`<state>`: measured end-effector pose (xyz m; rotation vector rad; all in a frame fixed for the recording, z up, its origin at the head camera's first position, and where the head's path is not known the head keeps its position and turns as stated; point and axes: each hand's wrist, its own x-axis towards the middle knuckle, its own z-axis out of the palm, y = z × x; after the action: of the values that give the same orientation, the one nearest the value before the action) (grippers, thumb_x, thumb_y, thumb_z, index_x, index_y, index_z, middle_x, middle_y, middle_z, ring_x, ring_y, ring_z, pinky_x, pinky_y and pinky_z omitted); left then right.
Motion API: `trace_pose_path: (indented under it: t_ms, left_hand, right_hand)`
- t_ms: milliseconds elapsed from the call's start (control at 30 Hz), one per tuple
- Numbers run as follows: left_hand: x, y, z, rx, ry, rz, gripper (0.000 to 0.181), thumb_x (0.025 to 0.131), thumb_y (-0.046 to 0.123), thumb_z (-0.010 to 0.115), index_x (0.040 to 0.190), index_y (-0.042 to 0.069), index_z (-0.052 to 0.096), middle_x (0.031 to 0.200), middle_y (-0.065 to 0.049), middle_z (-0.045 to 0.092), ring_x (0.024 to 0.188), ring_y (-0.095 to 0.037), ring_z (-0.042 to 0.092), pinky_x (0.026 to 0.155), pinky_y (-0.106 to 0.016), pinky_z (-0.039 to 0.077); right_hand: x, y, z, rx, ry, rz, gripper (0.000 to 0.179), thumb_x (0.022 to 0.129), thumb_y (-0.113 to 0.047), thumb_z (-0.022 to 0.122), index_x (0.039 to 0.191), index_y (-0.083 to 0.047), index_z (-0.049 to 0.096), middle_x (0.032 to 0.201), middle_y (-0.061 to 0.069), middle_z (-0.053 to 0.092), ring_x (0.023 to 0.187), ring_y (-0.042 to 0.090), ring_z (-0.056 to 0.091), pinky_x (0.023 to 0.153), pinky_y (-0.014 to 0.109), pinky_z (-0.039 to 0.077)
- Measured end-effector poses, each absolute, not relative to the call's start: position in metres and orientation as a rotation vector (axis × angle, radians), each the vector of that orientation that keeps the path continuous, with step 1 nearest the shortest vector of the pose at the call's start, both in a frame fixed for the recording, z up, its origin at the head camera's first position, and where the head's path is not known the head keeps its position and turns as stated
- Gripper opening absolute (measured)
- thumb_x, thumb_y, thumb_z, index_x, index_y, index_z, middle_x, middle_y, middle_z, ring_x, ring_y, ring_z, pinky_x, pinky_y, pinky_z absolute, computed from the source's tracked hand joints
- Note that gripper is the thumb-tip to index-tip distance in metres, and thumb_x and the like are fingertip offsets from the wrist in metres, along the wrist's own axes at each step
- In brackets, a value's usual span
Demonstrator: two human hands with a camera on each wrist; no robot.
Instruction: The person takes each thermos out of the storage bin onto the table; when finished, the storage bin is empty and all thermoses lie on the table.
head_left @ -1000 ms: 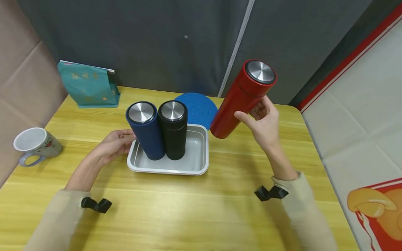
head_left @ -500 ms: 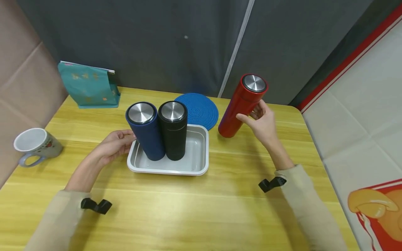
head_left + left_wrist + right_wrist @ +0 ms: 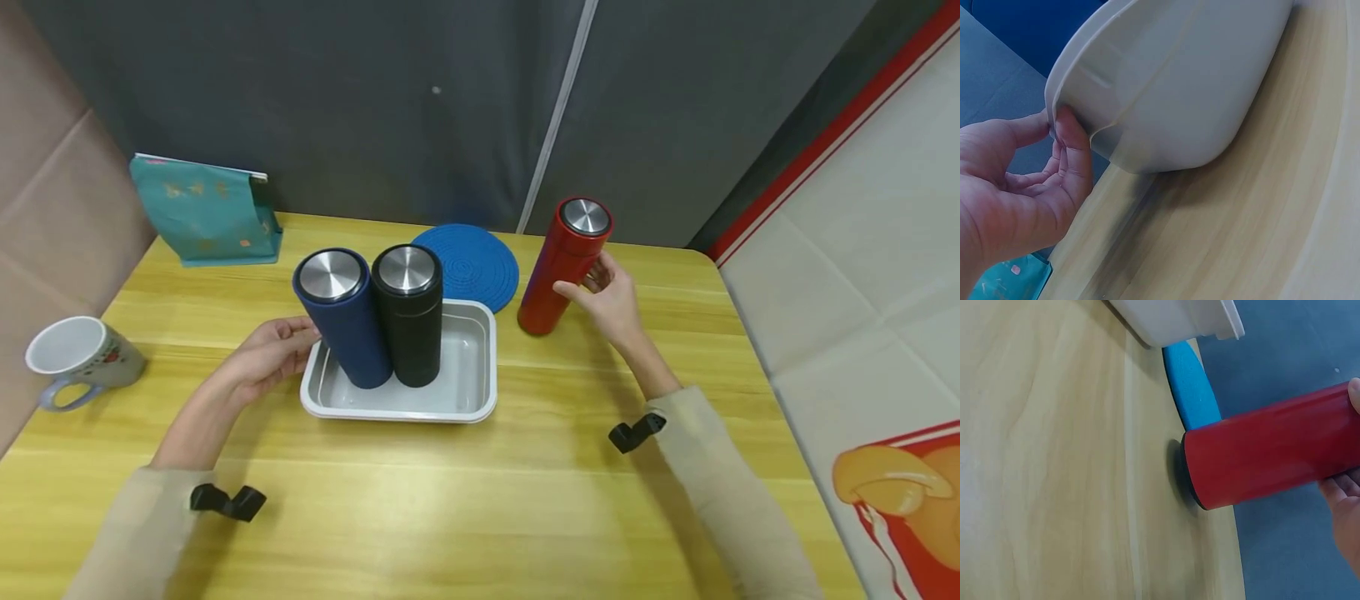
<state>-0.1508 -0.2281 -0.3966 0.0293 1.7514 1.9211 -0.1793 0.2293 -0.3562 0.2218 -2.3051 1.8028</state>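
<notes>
My right hand point(image 3: 603, 304) grips a red thermos bottle point(image 3: 558, 275) with a steel-topped lid, thumb on the near side. In the right wrist view the base of the red bottle point(image 3: 1260, 456) is close over the wooden table, its shadow beside it. At the left, my left hand point(image 3: 273, 354) pinches the rim of a light grey tray point(image 3: 468, 367) between thumb and fingers, as the left wrist view shows at the tray's edge point(image 3: 1054, 94). A blue thermos bottle point(image 3: 347, 325) and a black thermos bottle point(image 3: 411, 325) stand side by side in the tray's left and middle part.
A round blue mat point(image 3: 476, 267) lies behind the tray, just left of the red bottle. A teal bag point(image 3: 206, 212) stands at the back left, and a patterned mug point(image 3: 90, 354) at the left edge. Behind the wooden table point(image 3: 420, 500) hangs a dark grey curtain point(image 3: 300, 108).
My right hand has lowered the red thermos bottle toward the table, and it now leans less. The left hand has stayed at the tray's rim.
</notes>
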Motion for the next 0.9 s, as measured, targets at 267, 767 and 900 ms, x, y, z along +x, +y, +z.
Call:
trace_pose_path:
  t_ms: [267, 767, 900]
  left_hand:
    - [-0.15, -0.229, -0.397, 0.056, 1.82, 1.893, 0.023, 0.103, 0.018, 0.048, 0.117, 0.0, 0.049, 0.103, 0.0, 0.063, 0.091, -0.01, 0.063, 0.077, -0.026, 0.054]
    - [-0.151, -0.226, -0.397, 0.069, 1.821, 1.896, 0.026, 0.103, 0.019, 0.049, 0.118, -0.002, 0.049, 0.103, 0.0, 0.064, 0.091, -0.011, 0.063, 0.076, -0.027, 0.054]
    - [-0.15, -0.226, -0.396, 0.073, 1.817, 1.901, 0.023, 0.103, 0.017, 0.049, 0.117, -0.001, 0.051, 0.102, -0.001, 0.065, 0.091, -0.012, 0.063, 0.076, -0.027, 0.054]
  right_hand:
    - [-0.18, 0.228, -0.351, 0.202, -2.348, 1.811, 0.065, 0.08, -0.011, 0.08, 0.136, 0.0, 0.049, 0.128, 0.017, 0.057, 0.114, 0.023, 0.056, 0.097, 0.032, 0.046]
    - [-0.168, 0.221, -0.338, 0.224, -2.342, 1.819, 0.059, 0.083, -0.001, 0.075, 0.134, 0.007, 0.047, 0.125, 0.021, 0.056, 0.109, 0.019, 0.057, 0.097, 0.033, 0.046]
    - [-0.169, 0.224, -0.342, 0.241, -2.339, 1.827, 0.059, 0.083, -0.002, 0.075, 0.134, 0.006, 0.047, 0.126, 0.021, 0.056, 0.11, 0.019, 0.057, 0.097, 0.033, 0.047]
